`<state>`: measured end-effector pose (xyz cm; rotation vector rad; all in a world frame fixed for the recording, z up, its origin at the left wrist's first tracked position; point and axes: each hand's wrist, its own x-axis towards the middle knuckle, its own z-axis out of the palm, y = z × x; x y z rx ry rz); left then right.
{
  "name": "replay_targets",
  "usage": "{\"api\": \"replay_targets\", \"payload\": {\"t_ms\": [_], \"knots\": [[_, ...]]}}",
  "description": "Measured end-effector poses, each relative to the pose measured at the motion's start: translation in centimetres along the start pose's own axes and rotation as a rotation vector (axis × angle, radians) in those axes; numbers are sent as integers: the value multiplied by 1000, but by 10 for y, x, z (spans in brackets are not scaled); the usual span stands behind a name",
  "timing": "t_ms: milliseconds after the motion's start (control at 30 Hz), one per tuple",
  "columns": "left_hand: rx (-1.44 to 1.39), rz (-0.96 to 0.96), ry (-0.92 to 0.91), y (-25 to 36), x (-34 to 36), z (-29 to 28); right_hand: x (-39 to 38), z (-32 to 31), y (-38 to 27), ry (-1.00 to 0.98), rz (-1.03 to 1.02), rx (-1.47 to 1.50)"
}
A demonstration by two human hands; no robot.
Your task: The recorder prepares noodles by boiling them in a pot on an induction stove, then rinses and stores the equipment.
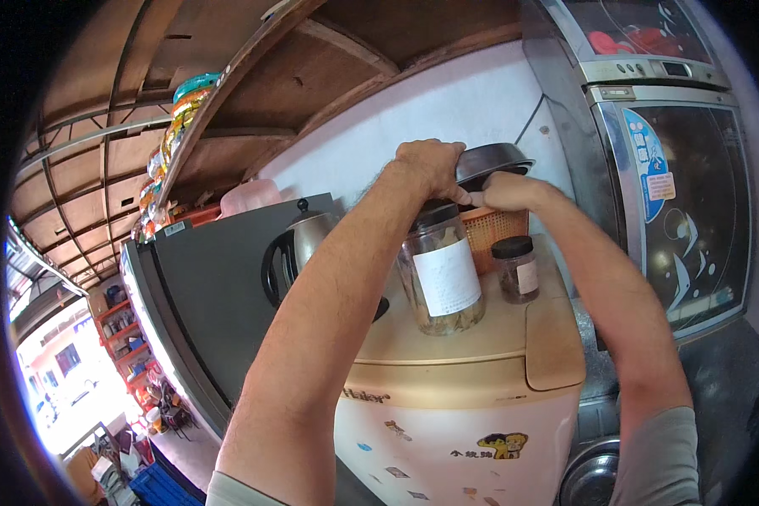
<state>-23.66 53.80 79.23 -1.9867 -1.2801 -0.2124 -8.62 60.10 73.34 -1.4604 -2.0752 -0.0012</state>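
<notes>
A dark metal bowl is tilted over an orange woven basket at the back of the small refrigerator's top. My left hand is closed at the bowl's left edge, its thumb bent toward the basket. Beneath the bowl's near rim, my right hand has its fingers curled together at the basket's top; what they hold is hidden. A large clear jar with a black lid, white label and pale dried pieces stands below my left hand. Beside it is a small black-lidded jar of dark contents.
A steel kettle with a black handle stands left of my left forearm. The small refrigerator has stickers on its front. A dark grey tall cabinet rises at left, a glass-doored cabinet at right. A metal basin sits low right.
</notes>
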Motion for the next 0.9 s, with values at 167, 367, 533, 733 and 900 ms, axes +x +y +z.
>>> {"api": "replay_targets", "payload": {"t_ms": [167, 367, 533, 733, 900], "knots": [[-97, 59, -103, -1, 3, 4, -61, -17, 9, 335, 21, 111], [-532, -2, -252, -27, 15, 14, -71, 10, 16, 695, -42, -43], [-499, 7, 108, -46, 1, 5, -70, 14, 25, 631, -71, 11], [-582, 230, 809, -32, -82, -12, -117, 16, 10, 807, -133, 133], [-874, 366, 777, 13, -188, -19, -199, 23, 8, 830, -222, 369]]}}
